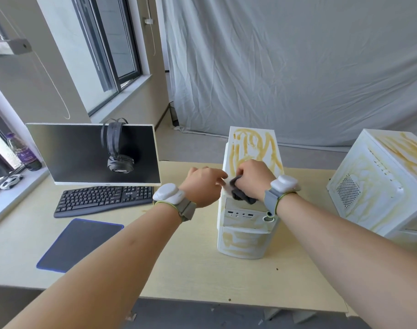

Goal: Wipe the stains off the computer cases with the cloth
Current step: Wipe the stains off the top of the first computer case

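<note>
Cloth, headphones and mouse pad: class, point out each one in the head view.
cloth (242,194), head view, on the dark folds below the right hand.
headphones (120,164), head view, on the lower ear cup.
mouse pad (80,244), head view, on its dark middle.

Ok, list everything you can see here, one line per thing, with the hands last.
computer case: 1, white with yellow-brown stains, middle of desk
second computer case: 1, white, stained, right end of desk
cloth: 1, dark grey, on the middle case's top front edge
desk: 1, pale wood
monitor: 1, black screen, left on desk
headphones: 1, black, hung over the monitor
keyboard: 1, black, before the monitor
mouse pad: 1, dark with blue edge, near left
bottle: 1, purple label, windowsill
toy car: 1, white, windowsill
backdrop sheet: 1, grey-white, behind
left hand: touches the case's edge
right hand: grips the cloth
</note>
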Available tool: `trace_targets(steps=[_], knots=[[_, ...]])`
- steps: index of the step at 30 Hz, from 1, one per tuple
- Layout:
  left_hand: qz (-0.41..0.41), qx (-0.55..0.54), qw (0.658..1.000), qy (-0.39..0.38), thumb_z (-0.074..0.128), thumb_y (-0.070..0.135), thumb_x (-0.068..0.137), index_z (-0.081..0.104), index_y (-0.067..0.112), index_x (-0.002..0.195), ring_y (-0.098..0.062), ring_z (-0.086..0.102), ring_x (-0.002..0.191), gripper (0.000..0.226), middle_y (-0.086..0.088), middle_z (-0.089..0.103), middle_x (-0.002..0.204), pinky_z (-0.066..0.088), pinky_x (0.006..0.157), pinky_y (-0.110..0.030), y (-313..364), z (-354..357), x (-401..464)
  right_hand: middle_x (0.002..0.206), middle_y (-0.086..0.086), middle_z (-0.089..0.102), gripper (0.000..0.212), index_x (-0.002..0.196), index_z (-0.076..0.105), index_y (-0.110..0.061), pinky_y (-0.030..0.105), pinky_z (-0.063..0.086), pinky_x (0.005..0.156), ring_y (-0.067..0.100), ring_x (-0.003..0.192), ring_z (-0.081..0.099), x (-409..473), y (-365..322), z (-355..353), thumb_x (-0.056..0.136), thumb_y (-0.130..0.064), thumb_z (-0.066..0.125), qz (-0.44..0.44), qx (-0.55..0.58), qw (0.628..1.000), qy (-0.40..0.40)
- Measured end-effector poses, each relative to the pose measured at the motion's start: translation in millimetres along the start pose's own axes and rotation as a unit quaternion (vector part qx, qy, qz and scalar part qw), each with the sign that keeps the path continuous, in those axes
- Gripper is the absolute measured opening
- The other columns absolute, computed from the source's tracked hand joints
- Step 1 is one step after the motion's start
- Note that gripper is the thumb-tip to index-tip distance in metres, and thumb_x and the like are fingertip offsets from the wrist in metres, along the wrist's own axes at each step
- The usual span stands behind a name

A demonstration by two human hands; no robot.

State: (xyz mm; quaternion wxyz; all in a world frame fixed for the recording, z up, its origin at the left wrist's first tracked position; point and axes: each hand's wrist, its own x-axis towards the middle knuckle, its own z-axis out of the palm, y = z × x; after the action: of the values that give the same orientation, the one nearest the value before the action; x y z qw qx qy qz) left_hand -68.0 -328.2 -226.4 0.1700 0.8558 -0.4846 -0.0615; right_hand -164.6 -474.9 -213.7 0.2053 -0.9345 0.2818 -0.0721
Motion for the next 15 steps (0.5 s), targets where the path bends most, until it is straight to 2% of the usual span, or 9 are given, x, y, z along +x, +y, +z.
trace_targets(steps=[4,7,9,11,13,15], knots=[[-0.031,0.024,0.999,-0.028,0.054,0.039,0.097,0.051,0.029,0.145,-0.021,0.046,0.136,0.049,0.009,0.053,0.148,0.029,0.112,-0.041,2,10,-4,0.087,0.010,0.067,0.017,0.082,0.072,-0.009,0.032,0.049,0.064,0.033,0.084,0.064,5,-6,13,0.085,-0.013,0.056,-0.008,-0.035,0.999,0.032],[-0.029,0.053,0.998,-0.026,0.058,0.046,0.097,0.060,0.029,0.136,-0.024,0.044,0.138,0.043,0.008,0.044,0.154,0.032,0.110,-0.043,8,17,1,0.083,0.010,0.068,0.018,0.079,0.074,-0.008,0.031,0.050,0.062,0.031,0.077,0.064,11,-8,5,0.082,-0.013,0.057,-0.015,-0.090,0.995,-0.028],[-0.026,0.069,0.997,-0.023,0.058,0.049,0.096,0.063,0.030,0.133,-0.024,0.042,0.139,0.041,0.006,0.039,0.157,0.033,0.110,-0.043,8,18,3,0.073,0.007,0.061,0.014,0.067,0.066,-0.006,0.030,0.043,0.055,0.027,0.064,0.054,18,-7,-7,0.078,-0.009,0.058,-0.002,-0.108,0.992,-0.071],[-0.022,0.093,0.995,-0.026,0.057,0.051,0.096,0.065,0.031,0.130,-0.024,0.045,0.134,0.040,0.005,0.043,0.153,0.035,0.108,-0.042,6,18,4,0.070,0.006,0.054,0.019,0.061,0.054,-0.009,0.027,0.035,0.052,0.023,0.059,0.046,25,-7,-10,0.079,-0.008,0.058,0.023,-0.118,0.990,-0.072],[-0.020,0.112,0.993,-0.028,0.054,0.053,0.096,0.065,0.033,0.128,-0.024,0.049,0.127,0.039,0.004,0.051,0.144,0.038,0.103,-0.042,7,19,5,0.076,0.006,0.058,0.011,0.072,0.062,-0.009,0.026,0.037,0.055,0.024,0.063,0.052,27,-9,-3,0.082,-0.012,0.059,0.040,-0.123,0.991,-0.032],[-0.024,0.130,0.991,-0.030,0.052,0.055,0.096,0.064,0.035,0.128,-0.024,0.052,0.120,0.039,0.003,0.056,0.134,0.040,0.098,-0.042,6,18,5,0.085,0.006,0.058,0.012,0.086,0.070,-0.011,0.027,0.040,0.062,0.027,0.074,0.054,24,-13,7,0.084,-0.016,0.060,0.007,-0.123,0.992,0.000]])
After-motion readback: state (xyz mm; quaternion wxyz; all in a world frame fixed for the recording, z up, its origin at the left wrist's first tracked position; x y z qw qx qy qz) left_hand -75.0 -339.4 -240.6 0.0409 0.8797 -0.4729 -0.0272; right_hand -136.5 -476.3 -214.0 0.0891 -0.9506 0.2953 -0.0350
